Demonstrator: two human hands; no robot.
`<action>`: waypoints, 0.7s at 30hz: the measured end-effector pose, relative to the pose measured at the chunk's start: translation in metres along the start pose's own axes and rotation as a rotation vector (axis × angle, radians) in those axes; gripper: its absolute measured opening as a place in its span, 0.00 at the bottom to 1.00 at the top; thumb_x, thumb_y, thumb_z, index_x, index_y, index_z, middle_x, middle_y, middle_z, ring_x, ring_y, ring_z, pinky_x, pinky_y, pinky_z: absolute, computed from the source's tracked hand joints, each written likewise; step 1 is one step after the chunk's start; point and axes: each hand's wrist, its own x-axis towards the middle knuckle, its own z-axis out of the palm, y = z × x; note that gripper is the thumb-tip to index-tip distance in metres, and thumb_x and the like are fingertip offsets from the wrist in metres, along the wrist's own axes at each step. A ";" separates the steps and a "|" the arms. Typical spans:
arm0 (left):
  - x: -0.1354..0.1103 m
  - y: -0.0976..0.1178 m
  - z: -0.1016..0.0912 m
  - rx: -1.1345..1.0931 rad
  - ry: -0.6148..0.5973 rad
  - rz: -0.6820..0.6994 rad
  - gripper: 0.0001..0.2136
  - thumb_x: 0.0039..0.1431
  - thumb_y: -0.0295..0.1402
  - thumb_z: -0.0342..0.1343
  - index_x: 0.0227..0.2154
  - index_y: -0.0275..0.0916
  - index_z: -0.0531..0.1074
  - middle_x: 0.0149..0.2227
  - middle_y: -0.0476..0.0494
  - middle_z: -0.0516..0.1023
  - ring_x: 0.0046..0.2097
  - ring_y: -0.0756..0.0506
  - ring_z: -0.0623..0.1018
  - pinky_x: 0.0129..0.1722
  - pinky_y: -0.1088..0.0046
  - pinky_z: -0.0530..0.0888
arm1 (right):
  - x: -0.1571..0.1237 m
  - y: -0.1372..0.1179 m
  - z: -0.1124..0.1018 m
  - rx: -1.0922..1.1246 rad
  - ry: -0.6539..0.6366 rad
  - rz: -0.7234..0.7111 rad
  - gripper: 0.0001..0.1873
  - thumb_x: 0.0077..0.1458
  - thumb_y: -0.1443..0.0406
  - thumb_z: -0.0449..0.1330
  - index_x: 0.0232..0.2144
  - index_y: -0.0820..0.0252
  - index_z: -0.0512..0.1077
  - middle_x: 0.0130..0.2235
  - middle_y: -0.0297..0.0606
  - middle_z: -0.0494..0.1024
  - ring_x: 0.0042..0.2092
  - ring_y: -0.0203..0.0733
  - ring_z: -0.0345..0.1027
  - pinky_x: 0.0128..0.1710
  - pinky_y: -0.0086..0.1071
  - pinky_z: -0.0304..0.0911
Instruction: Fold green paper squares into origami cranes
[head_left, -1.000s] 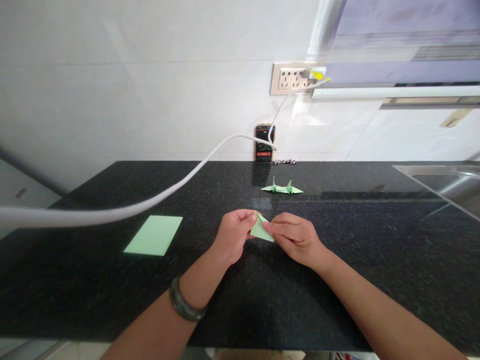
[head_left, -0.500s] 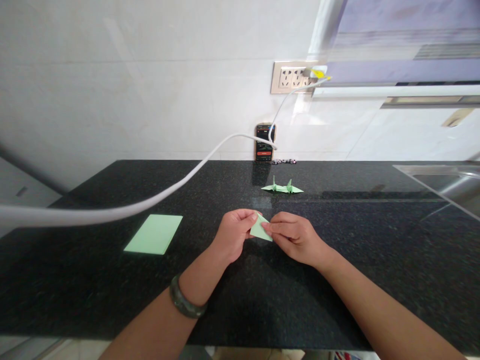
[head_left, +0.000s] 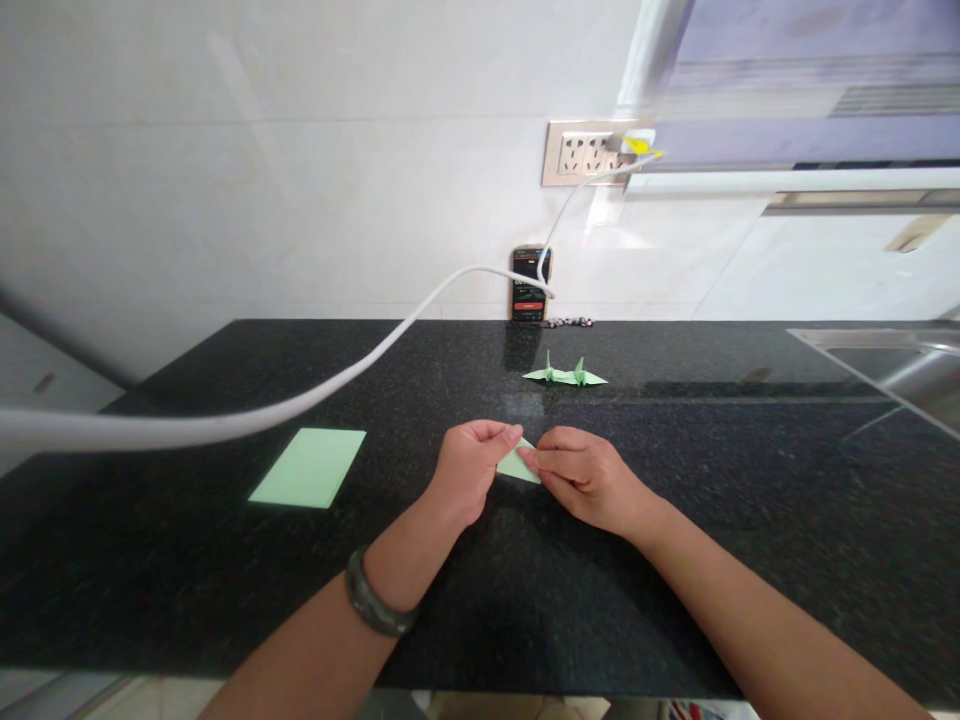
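Note:
A small folded piece of light green paper (head_left: 516,465) lies low over the black stone counter (head_left: 225,590), pinched from both sides. My left hand (head_left: 469,478) grips its left corner with thumb and fingers closed. My right hand (head_left: 585,475) pinches its right side, fingers pressed together. A dark bracelet sits on my left wrist. Behind the hands stand two finished green paper cranes (head_left: 564,375), side by side.
A flat stack of green paper sheets (head_left: 308,467) lies to the left. A phone (head_left: 529,284) leans against the wall, its white cable (head_left: 300,400) running to a wall socket (head_left: 589,152) and across the left. A steel sink (head_left: 892,365) is at the right.
The folded paper has been brought lower and flatter toward the counter. Both hands stayed in nearly the same place, closing slightly toward each other.

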 end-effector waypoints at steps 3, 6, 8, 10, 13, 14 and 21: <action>0.000 0.001 -0.001 0.005 0.006 0.048 0.09 0.41 0.35 0.61 0.21 0.33 0.72 0.19 0.48 0.72 0.22 0.53 0.68 0.23 0.76 0.65 | 0.002 -0.003 0.002 0.187 0.077 0.123 0.10 0.53 0.65 0.53 0.35 0.59 0.73 0.32 0.39 0.71 0.32 0.36 0.65 0.31 0.30 0.61; -0.001 0.002 -0.001 0.034 0.004 0.077 0.09 0.42 0.35 0.60 0.22 0.33 0.72 0.20 0.47 0.73 0.22 0.52 0.69 0.24 0.75 0.65 | 0.003 -0.003 0.005 0.373 0.235 0.401 0.11 0.54 0.61 0.52 0.30 0.61 0.71 0.26 0.35 0.71 0.26 0.34 0.64 0.27 0.28 0.60; -0.001 0.002 -0.001 0.053 0.006 0.093 0.09 0.42 0.35 0.60 0.22 0.33 0.72 0.20 0.48 0.73 0.22 0.52 0.69 0.23 0.75 0.65 | 0.004 -0.001 0.007 0.433 0.228 0.540 0.13 0.53 0.59 0.52 0.25 0.62 0.68 0.20 0.31 0.68 0.22 0.31 0.60 0.22 0.26 0.57; -0.001 0.002 -0.001 0.076 0.020 0.113 0.09 0.42 0.35 0.60 0.22 0.33 0.73 0.20 0.48 0.73 0.22 0.52 0.69 0.23 0.76 0.65 | 0.004 0.000 0.009 0.448 0.138 0.585 0.15 0.51 0.58 0.54 0.21 0.62 0.67 0.17 0.30 0.65 0.20 0.30 0.57 0.20 0.25 0.53; -0.001 0.001 -0.002 0.123 0.045 0.140 0.09 0.42 0.36 0.60 0.22 0.33 0.73 0.20 0.48 0.73 0.22 0.52 0.69 0.24 0.76 0.65 | 0.003 0.001 0.011 0.451 0.048 0.589 0.17 0.51 0.57 0.54 0.17 0.63 0.66 0.16 0.30 0.64 0.19 0.29 0.55 0.20 0.25 0.51; -0.001 0.001 -0.002 0.137 0.048 0.141 0.09 0.41 0.36 0.60 0.22 0.33 0.73 0.20 0.48 0.73 0.22 0.52 0.69 0.23 0.76 0.65 | 0.003 0.001 0.012 0.456 0.034 0.595 0.17 0.50 0.57 0.54 0.17 0.63 0.65 0.16 0.29 0.64 0.19 0.29 0.55 0.19 0.25 0.51; 0.000 0.000 -0.002 0.141 0.045 0.141 0.09 0.42 0.36 0.60 0.22 0.33 0.73 0.20 0.48 0.73 0.22 0.53 0.68 0.23 0.76 0.65 | 0.001 0.006 0.014 0.520 0.004 0.649 0.15 0.49 0.57 0.56 0.19 0.63 0.67 0.16 0.30 0.65 0.19 0.29 0.55 0.19 0.24 0.51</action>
